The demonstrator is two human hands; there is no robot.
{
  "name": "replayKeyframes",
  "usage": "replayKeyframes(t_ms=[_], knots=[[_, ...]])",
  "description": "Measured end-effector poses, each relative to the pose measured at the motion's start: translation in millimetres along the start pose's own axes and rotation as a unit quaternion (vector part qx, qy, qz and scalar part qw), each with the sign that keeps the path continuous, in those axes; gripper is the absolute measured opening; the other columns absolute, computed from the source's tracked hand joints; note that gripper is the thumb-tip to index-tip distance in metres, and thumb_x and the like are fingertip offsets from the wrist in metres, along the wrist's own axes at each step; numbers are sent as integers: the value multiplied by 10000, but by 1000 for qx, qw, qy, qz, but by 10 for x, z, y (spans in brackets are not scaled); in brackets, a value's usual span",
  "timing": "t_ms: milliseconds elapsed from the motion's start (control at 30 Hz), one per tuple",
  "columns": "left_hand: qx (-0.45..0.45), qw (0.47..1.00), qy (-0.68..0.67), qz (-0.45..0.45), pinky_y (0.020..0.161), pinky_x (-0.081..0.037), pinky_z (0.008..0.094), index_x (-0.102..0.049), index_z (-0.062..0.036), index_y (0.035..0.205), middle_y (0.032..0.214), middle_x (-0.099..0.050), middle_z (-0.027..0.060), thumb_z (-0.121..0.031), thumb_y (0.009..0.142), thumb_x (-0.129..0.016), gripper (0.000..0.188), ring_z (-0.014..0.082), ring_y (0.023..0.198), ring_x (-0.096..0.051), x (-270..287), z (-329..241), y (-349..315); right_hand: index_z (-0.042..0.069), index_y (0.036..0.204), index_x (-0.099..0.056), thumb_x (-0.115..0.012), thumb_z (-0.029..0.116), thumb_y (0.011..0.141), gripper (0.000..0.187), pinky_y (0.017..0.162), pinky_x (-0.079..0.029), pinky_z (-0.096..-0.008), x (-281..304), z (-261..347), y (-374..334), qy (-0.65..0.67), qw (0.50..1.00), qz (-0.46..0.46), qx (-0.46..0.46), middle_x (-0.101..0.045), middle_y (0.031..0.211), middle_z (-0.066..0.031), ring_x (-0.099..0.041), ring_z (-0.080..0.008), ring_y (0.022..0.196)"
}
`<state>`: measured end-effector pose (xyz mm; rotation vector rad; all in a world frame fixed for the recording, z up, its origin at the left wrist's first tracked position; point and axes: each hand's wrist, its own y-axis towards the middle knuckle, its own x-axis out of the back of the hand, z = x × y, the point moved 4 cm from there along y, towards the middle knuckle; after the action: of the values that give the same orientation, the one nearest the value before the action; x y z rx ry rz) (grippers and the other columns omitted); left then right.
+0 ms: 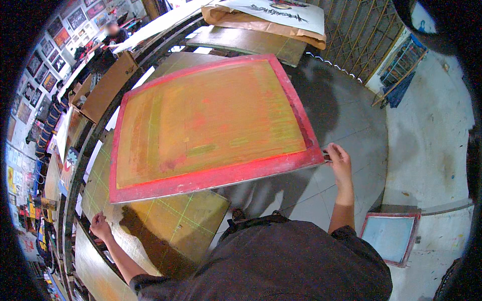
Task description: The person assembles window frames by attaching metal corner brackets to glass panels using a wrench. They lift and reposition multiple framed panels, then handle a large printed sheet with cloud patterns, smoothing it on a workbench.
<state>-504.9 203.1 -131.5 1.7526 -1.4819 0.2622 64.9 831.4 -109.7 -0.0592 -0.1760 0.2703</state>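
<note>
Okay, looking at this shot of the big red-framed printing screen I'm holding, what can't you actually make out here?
Head view only:
- Underside of the red-framed screen: faces away from the camera.
- Right hand grip at the frame corner: fingertips hidden behind the edge.
- Left hand on the yellow-green board: too small to tell whether it holds anything.
- Board beneath the screen: covered by it.
- Small blue screen on the floor: partly hidden by the dark shirt.

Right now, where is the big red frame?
In the head view, the big red frame fills the middle, tilted above the green-lined board, with the right hand gripping its right corner.
</note>
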Motion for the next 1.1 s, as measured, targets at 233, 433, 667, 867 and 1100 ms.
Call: replayKeyframes(t_ms=[233,433,667,867,1100], knots=[[-16,987,73,139,577,-402,350,-588,40,821,665,-575,129,-415,859,-466,472,186,591,-483,-718,-706,490,22,1038,-553,-585,311,813,367,658,-436,-238,-198,116,-82,9,1000,-9,-5,-593,888,-44,-562,-118,799],[110,953,123,254,747,-435,372,-591,54,967,914,-599,238,-571,768,-490,664,288,859,-577,-1682,-922,908,-12,1025,-561,-570,402,791,476,762,-446,-326,-327,97,98,-247,967,16,58,-613,943,-126,-585,-243,844],[172,924,118,320,678,-454,356,-631,36,904,845,-621,167,-533,747,-539,598,246,775,-590,-1797,-732,1179,-40,948,-572,-518,368,843,425,695,-441,-291,-551,148,120,-230,972,46,-16,-620,826,-83,-564,-158,758],[191,882,-213,373,688,-454,312,-600,-21,985,897,-619,90,-355,814,-539,380,181,777,-580,-1083,-1916,660,-18,900,-588,-517,380,843,409,630,-438,-284,-416,-363,231,-231,970,0,80,-608,773,-68,-556,-165,687],[-72,848,-310,424,766,-435,273,-498,0,1095,973,-583,69,-143,783,-549,346,148,870,-555,151,-3732,122,-31,962,-553,-546,380,830,431,615,-442,-271,138,-1404,49,-28,994,-71,83,-593,836,-64,-539,-135,673]])
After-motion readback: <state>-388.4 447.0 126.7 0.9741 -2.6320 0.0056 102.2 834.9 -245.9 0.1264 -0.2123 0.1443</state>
